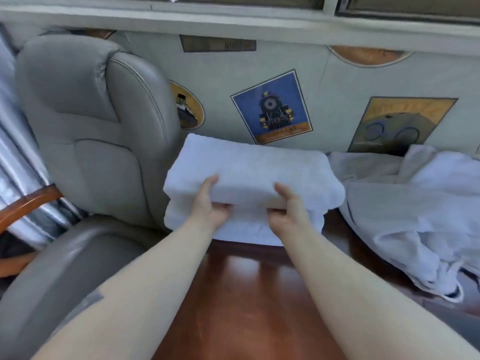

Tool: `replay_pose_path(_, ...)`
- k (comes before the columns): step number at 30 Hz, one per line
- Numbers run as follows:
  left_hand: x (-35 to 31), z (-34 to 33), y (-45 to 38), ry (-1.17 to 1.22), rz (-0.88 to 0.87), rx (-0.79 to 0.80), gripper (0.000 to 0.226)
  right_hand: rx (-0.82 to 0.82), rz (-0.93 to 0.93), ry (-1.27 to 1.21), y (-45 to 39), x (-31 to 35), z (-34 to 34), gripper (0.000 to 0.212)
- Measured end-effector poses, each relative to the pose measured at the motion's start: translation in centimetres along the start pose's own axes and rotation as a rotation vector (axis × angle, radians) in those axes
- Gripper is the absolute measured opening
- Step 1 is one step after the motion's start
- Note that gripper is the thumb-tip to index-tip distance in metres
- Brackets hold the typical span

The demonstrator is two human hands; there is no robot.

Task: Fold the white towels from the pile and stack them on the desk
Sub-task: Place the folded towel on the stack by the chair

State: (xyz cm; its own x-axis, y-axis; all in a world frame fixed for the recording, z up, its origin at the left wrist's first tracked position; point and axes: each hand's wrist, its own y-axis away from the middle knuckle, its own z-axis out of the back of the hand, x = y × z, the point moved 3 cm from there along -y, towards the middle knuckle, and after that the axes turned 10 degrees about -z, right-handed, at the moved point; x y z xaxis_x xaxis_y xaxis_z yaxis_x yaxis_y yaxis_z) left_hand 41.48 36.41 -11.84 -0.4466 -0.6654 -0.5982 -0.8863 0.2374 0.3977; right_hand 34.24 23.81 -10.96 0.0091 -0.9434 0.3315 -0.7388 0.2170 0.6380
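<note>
A folded white towel (249,170) rests on top of another folded white towel (244,227) at the far side of the reddish wooden desk (244,294). My left hand (207,203) grips the top towel's near edge on the left, thumb above and fingers tucked beneath. My right hand (288,207) grips the same edge on the right in the same way. To the right lies a crumpled pile of white towels (415,211).
A grey leather chair (91,131) stands close on the left of the desk, with a wooden armrest (26,203) beyond it. A pale wall with framed pictures (271,107) runs right behind the stack. The pile spills over the desk's right side.
</note>
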Motion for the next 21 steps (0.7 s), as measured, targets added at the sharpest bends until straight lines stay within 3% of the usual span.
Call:
replay_pose_path(6,1.6,2.5,-1.0,0.069,-0.044,-0.016,0.012,-0.068,0.039,-0.082,-2.0,-1.1,2.5,0.015)
replay_pose_path(10,0.5,2.6,-1.3,0.104,-0.104,-0.027,0.015,0.014,0.073,-0.086,-2.0,-0.5,1.8,0.018)
replay_pose_path(15,0.2,2.3,0.0,0.010,-0.025,-0.179,0.018,-0.186,0.090,0.022,-0.5,-2.0,2.8,0.013)
replay_pose_path(18,0.7,2.5,2.0,-0.103,-0.031,-0.403,0.023,-0.375,0.038,0.180,1.0,-2.3,3.4,0.016)
replay_pose_path(20,1.5,2.5,4.3,-0.327,-0.191,-0.572,0.022,-0.391,0.015,0.390,2.8,-3.7,2.3,0.004)
replay_pose_path(21,1.0,1.3,5.0,-0.430,-0.375,-0.519,0.019,-0.336,0.131,0.529,3.5,-4.0,0.7,0.007)
